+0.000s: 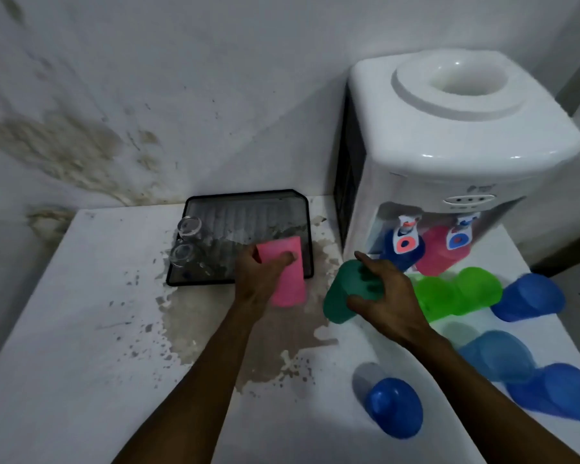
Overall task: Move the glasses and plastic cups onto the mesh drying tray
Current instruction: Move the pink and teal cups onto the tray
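The black mesh drying tray (248, 202) lies at the back of the white table against the wall. Two clear glasses (189, 226) (182, 254) stand on its left side. My left hand (260, 279) grips a pink plastic cup (290, 279) over the tray's front right corner. My right hand (387, 296) is closed around a dark green plastic cup (339, 298), tilted, just right of the tray. Two bright green cups (439, 296) (479, 289) and several blue cups (394, 408) (498, 356) (529, 298) sit on the table to the right.
A white water dispenser (449, 135) stands at the back right, with a blue cup (387, 249) and a pink cup (436, 252) under its taps. The table (81, 329) is stained and wet in front of the tray. A stained wall (114, 95) rises behind.
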`<control>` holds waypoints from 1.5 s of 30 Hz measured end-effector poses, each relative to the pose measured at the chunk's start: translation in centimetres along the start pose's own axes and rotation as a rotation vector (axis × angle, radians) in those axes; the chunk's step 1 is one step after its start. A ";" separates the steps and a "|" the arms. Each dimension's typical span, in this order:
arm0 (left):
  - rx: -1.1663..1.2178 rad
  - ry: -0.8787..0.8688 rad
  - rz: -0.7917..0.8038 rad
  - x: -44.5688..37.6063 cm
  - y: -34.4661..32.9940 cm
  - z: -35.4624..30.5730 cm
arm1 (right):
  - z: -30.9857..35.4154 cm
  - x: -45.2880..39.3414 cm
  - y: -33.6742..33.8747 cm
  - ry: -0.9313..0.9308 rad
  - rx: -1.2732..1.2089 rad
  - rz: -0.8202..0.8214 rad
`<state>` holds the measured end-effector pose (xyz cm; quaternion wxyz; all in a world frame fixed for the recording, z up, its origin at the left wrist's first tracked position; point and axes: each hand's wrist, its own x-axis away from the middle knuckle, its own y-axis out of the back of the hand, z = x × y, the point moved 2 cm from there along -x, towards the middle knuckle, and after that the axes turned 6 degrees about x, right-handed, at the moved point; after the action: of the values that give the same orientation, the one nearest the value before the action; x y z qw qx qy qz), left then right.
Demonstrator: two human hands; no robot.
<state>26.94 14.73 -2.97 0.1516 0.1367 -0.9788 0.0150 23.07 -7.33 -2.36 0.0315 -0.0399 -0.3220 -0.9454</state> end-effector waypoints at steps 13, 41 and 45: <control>0.455 0.474 0.065 -10.8 11.1 -5.8 | 7.9 -11.6 -11.3 -0.535 -0.684 -0.123; -0.961 -0.063 0.082 -28.9 14.8 -4.0 | 11.6 -25.6 -19.5 -0.701 -0.520 0.327; -0.973 -0.083 0.093 -29.3 14.9 -3.3 | 11.9 -26.7 -20.0 -0.720 -0.341 0.328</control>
<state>50.71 37.03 -8.50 0.1579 0.0067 -0.8827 -0.4426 48.63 16.71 -7.63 0.0600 -0.4226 -0.1411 -0.8933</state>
